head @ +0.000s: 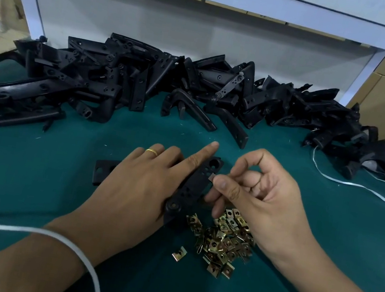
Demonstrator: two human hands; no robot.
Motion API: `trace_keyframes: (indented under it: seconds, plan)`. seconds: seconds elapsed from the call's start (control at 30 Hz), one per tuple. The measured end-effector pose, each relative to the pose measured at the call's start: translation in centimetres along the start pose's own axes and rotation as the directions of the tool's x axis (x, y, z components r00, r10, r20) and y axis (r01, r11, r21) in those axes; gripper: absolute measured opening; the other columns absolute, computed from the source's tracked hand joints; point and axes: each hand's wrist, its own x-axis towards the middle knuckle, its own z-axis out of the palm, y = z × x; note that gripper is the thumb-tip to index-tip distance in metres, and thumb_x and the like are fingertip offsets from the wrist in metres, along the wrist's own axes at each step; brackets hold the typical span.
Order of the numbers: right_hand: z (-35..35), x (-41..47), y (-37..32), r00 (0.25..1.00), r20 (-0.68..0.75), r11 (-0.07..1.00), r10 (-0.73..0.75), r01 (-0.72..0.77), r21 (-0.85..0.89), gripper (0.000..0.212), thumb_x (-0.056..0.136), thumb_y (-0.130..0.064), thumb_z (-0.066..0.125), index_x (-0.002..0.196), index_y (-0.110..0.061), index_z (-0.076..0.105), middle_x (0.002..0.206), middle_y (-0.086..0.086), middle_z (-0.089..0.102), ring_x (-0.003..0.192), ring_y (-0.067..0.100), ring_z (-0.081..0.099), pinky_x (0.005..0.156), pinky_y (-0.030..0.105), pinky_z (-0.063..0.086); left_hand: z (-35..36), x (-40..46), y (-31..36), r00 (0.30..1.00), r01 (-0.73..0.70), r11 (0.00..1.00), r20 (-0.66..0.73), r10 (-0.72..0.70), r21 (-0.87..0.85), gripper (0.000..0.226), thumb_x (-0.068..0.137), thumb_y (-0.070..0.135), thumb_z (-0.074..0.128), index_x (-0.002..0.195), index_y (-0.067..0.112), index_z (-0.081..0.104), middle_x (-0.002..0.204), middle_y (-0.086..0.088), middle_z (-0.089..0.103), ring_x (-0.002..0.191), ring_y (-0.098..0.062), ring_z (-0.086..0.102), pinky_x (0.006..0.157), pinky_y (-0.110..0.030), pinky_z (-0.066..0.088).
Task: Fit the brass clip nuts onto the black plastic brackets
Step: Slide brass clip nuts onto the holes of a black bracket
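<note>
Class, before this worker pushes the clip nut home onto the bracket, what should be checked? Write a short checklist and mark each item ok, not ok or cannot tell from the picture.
1. Bracket held steady: ok. The left hand rests flat on it, forefinger stretched along it.
2. Clip nut in hand: ok. The right hand pinches it at the bracket's edge.
3. Nut's open side facing the bracket: cannot tell, fingers hide most of it.
4. Nut lined up with a hole: cannot tell.
5. More nuts within reach: ok. The pile of brass clip nuts lies just below the right hand.
6. More brackets available: ok. The heap of black brackets lies behind.
</note>
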Motion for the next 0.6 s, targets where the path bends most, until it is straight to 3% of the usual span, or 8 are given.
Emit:
trace_keyframes:
  seconds: [0.27, 0.5, 0.6]
  plan:
    - [0.2, 0.1, 0.0, 1.000, 0.028, 0.996, -0.013, 0.011, 0.086, 0.027, 0.091, -0.024, 0.079, 0.102, -0.019, 0.054, 0.080, 0.021, 0.075, 0.057, 0.031, 0.070, 0.060, 0.031, 0.057, 0.1, 0.1, 0.4, 1.000, -0.024, 0.999, 0.018, 0.025, -0.022, 0.093, 0.083, 0.045, 0.036, 0.163, 0.035, -0.009, 0.108, 0.009, 0.046, 0.095, -0.022, 0.048, 0.082, -0.039, 0.047]
    - [-0.4, 0.2, 0.0, 0.996, 0.081, 0.999, -0.034, 0.034, 0.003, 0.038, 0.097, -0.019, 0.071, 0.134, -0.021, 0.061, 0.087, 0.007, 0.070, 0.071, 0.026, 0.070, 0.069, 0.032, 0.059, 0.0, -0.1, -0.4, 0.999, -0.047, 0.995, 0.019, 0.049, -0.089, 0.090, 0.089, 0.035, 0.054, 0.164, 0.036, 0.003, 0.113, 0.012, 0.047, 0.097, -0.018, 0.048, 0.085, -0.040, 0.048]
    - [-0.5, 0.1, 0.3, 0.996, 0.081, 0.994, -0.041, 0.049, -0.100, 0.030, 0.100, -0.023, 0.067, 0.130, -0.021, 0.068, 0.094, 0.005, 0.068, 0.075, 0.022, 0.067, 0.070, 0.032, 0.059, 0.4, -0.2, -0.2, 0.998, -0.056, 0.992, 0.025, 0.059, -0.115, 0.082, 0.091, 0.030, 0.062, 0.161, 0.030, 0.020, 0.116, 0.012, 0.049, 0.101, -0.018, 0.050, 0.087, -0.037, 0.047]
